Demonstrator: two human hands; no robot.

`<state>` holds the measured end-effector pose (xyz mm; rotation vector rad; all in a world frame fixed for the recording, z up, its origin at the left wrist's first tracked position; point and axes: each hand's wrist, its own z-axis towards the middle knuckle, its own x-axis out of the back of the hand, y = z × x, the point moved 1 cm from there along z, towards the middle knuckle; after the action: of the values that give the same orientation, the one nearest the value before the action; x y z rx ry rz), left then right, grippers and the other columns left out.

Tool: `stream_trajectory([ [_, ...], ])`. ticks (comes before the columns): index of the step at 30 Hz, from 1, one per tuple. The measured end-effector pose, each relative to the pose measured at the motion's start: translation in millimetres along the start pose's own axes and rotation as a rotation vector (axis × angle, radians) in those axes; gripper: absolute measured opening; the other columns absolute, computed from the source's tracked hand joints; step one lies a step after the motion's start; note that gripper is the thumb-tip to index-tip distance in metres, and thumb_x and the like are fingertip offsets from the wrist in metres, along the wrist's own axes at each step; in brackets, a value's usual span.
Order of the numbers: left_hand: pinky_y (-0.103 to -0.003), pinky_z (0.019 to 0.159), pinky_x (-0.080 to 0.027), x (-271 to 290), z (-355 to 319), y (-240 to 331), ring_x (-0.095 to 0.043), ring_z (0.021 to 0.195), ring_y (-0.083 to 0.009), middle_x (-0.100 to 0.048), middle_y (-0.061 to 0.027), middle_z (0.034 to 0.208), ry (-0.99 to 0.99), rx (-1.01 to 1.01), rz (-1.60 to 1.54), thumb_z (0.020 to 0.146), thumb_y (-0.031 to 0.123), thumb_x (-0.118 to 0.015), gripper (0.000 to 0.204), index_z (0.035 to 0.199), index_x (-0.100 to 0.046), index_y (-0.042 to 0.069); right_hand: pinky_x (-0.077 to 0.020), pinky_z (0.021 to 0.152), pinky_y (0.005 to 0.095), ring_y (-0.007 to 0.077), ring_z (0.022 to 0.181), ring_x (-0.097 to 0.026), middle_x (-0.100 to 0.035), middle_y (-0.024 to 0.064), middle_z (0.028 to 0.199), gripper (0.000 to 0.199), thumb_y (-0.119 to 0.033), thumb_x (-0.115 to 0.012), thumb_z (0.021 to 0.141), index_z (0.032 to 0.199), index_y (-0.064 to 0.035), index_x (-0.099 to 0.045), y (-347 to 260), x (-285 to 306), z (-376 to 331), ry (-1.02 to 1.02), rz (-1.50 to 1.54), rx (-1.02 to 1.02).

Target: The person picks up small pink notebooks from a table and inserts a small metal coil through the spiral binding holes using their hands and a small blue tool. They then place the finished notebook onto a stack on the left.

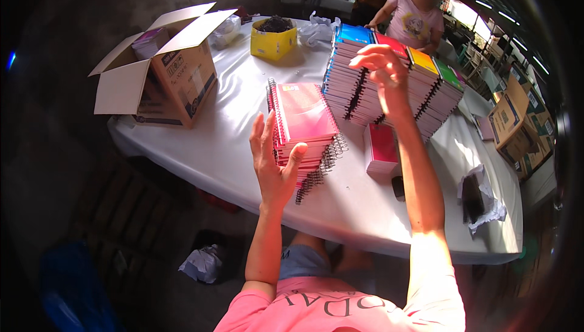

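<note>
A stack of red spiral notebooks (304,113) stands on the white-covered table in front of me, its black wire coils jutting out at both sides. Along the left edge of that stack is my left hand (272,164), open, with the thumb spread from the fingers. My right hand (386,76) is raised in front of tall stacks of spiral notebooks (371,94) with blue, red, yellow and green covers. Its fingers are loosely bent and apart, and nothing shows in them. Beside my right forearm lies a small pile of red-covered pads (381,148) with no coils visible.
An open cardboard box (176,82) holding books stands at the left. Farther back is a yellow container (274,43) of dark wire pieces. Crumpled paper (486,201) with something dark lies at the right edge. A person (415,18) stands across the table; more cartons (517,119) are at right.
</note>
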<state>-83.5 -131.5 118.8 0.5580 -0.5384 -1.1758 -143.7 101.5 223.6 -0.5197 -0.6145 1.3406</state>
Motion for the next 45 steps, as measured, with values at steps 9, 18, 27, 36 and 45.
stream_trajectory([
  [9, -0.048, 0.096, -0.044, -11.5, -29.6, 71.9, -0.045, 0.117, -0.038, -0.04, -0.0188, 0.119, 0.192, -0.351, -0.108, 0.083, 0.032, -0.067, 0.039, 0.112, -0.061, 0.006, -0.0435, 0.09, 0.0383, 0.0318, 0.104, -0.061, -0.066, 0.0191, 0.106, 0.06, -0.043, -0.075, 0.072, 0.113, -0.0017, -0.063, 112.9, 127.4, -198.5, 0.185, -0.47, -0.988],
  [18, -0.04, 0.088, -0.047, -84.8, -85.5, 87.4, -0.055, 0.109, -0.0332, -0.052, -0.0163, 0.121, -0.436, -0.267, -0.217, 0.074, 0.006, -0.07, 0.044, 0.118, -0.06, 0.005, -0.0518, 0.07, 0.0342, 0.0254, 0.08, -0.069, -0.069, 0.0142, 0.087, 0.021, -0.004, -0.065, 0.077, 0.098, -0.0061, -0.061, 20.8, 92.0, -191.8, 0.261, -0.709, -0.583],
  [27, -0.073, 0.098, 0.002, -142.1, -170.2, 23.8, -0.051, 0.112, -0.025, -0.058, -0.0071, 0.1, -0.622, -0.358, 0.342, 0.083, 0.027, -0.064, 0.037, 0.117, -0.059, 0.015, -0.0449, 0.095, 0.039, 0.0262, 0.116, -0.053, -0.052, 0.0112, 0.131, 0.053, -0.012, -0.071, 0.076, 0.127, -0.0152, -0.054, -53.1, 129.3, -276.2, -0.231, -0.677, -0.656],
  [36, -0.067, 0.092, -0.021, -155.6, -168.0, 39.4, -0.051, 0.101, -0.0271, -0.055, -0.005, 0.096, -0.566, -0.378, 0.351, 0.066, 0.047, -0.077, 0.046, 0.09, -0.06, 0.011, -0.0467, 0.088, 0.0476, 0.0393, 0.106, -0.055, -0.052, 0.0165, 0.121, 0.048, -0.016, -0.067, 0.076, 0.121, -0.0111, -0.051, 15.2, 359.3, -357.3, 0.272, -1.67, -1.1],
  [45, -0.058, 0.089, -0.024, -159.0, -167.9, 39.2, -0.052, 0.095, -0.0248, -0.055, -0.0035, 0.09, -0.474, -0.348, 0.359, 0.062, 0.046, -0.077, 0.044, 0.085, -0.059, 0.013, -0.0476, 0.085, 0.0417, 0.0358, 0.101, -0.06, -0.065, 0.02, 0.103, 0.028, -0.013, -0.065, 0.08, 0.107, -0.0063, -0.066, -36.2, 373.5, -315.1, 0.541, -1.458, -0.794],
])
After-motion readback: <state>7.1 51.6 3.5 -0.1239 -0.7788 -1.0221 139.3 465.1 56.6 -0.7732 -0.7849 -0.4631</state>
